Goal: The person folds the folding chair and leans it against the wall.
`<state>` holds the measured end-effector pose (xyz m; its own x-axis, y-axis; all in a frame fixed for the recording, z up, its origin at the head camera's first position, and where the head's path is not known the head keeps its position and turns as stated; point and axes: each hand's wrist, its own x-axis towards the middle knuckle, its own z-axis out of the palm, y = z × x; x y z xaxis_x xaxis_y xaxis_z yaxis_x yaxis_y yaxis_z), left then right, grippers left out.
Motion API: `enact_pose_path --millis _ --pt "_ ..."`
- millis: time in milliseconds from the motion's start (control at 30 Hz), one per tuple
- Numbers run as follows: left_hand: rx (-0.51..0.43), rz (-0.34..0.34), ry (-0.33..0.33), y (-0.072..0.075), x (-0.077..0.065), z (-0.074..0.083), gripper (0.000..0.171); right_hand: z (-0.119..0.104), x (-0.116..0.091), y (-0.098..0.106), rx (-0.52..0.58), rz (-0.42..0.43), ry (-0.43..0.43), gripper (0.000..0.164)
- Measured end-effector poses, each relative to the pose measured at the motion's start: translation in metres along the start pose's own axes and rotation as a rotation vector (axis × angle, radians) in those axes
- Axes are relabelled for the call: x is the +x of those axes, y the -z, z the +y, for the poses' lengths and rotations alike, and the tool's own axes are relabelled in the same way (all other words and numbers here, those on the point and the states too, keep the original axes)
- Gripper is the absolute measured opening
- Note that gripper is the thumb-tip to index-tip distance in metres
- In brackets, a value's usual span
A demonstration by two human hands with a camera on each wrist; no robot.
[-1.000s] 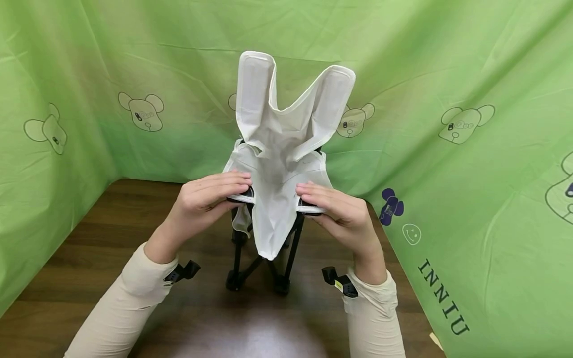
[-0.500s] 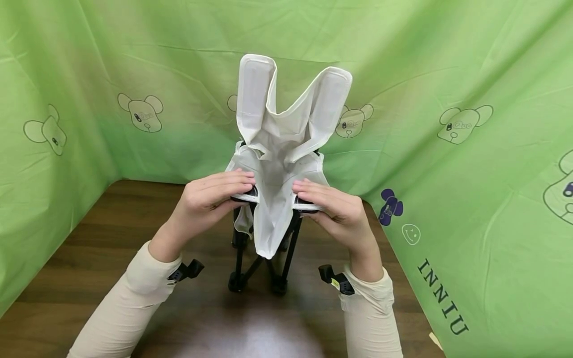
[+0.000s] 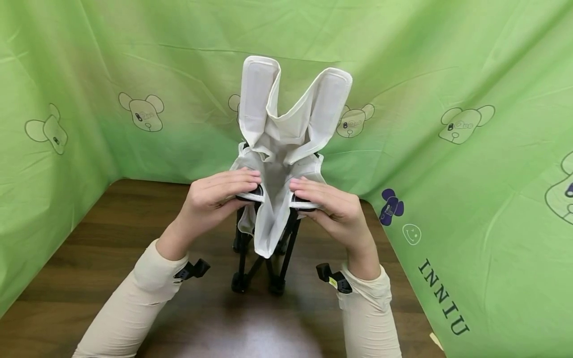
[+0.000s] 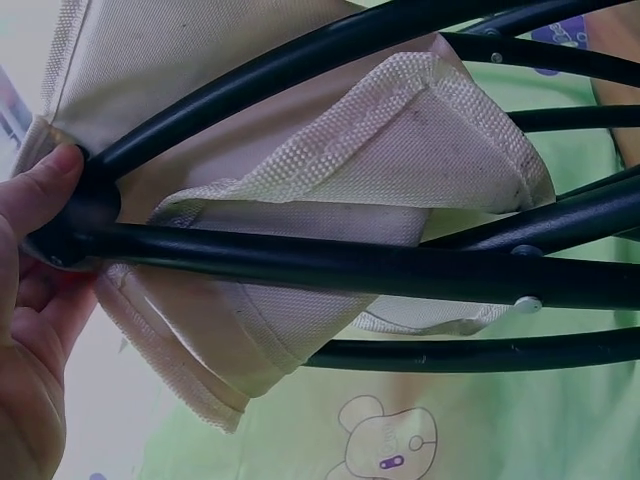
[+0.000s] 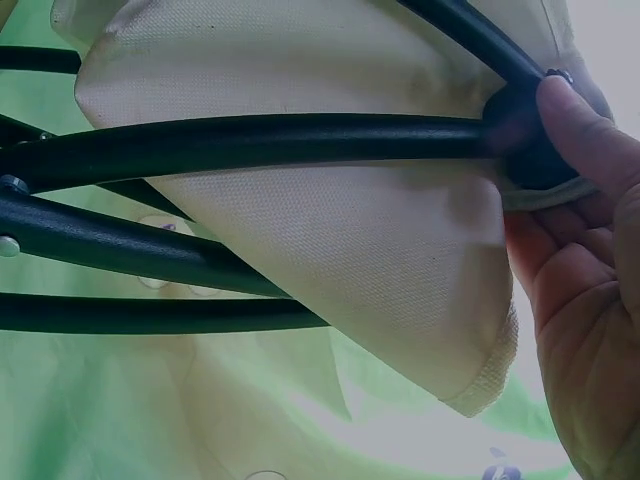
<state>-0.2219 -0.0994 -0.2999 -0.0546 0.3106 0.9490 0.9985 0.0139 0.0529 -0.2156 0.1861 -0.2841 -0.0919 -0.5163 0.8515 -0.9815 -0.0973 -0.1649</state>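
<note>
A small folding chair with a white fabric seat (image 3: 276,174) and black tube legs (image 3: 290,248) stands upright in the middle of the table, partly folded. My left hand (image 3: 215,196) grips the seat's front left corner, fingers over the top and thumb beneath. At the front right corner my right hand (image 3: 335,201) holds in the same way. Between the hands the fabric sags into a narrow fold. In the left wrist view the thumb presses a black corner joint (image 4: 95,205); the right wrist view shows the other thumb on a matching joint (image 5: 525,135).
The brown wooden table (image 3: 112,238) lies under the chair. Green curtains (image 3: 188,64) printed with bear heads enclose the back and both sides. Behind the seat, the backrest's two white sleeves (image 3: 331,104) stick up.
Both hands have moved towards each other, bringing the front corners closer. The fabric between them has folded deeper, and the front legs stand slightly nearer together.
</note>
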Motion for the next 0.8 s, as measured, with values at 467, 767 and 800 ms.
enact_pose_path --millis 467,767,800 --pt "-0.058 0.018 0.007 -0.007 0.003 -0.003 0.023 0.002 0.004 -0.005 0.019 -0.002 0.005 0.031" --pt "-0.083 0.03 0.013 -0.011 0.005 -0.001 0.024 0.0 0.008 -0.007 0.01 -0.001 0.009 0.029" --pt "-0.084 0.029 0.014 -0.011 0.005 -0.001 0.024 0.0 0.008 -0.007 0.01 -0.001 0.009 0.029"
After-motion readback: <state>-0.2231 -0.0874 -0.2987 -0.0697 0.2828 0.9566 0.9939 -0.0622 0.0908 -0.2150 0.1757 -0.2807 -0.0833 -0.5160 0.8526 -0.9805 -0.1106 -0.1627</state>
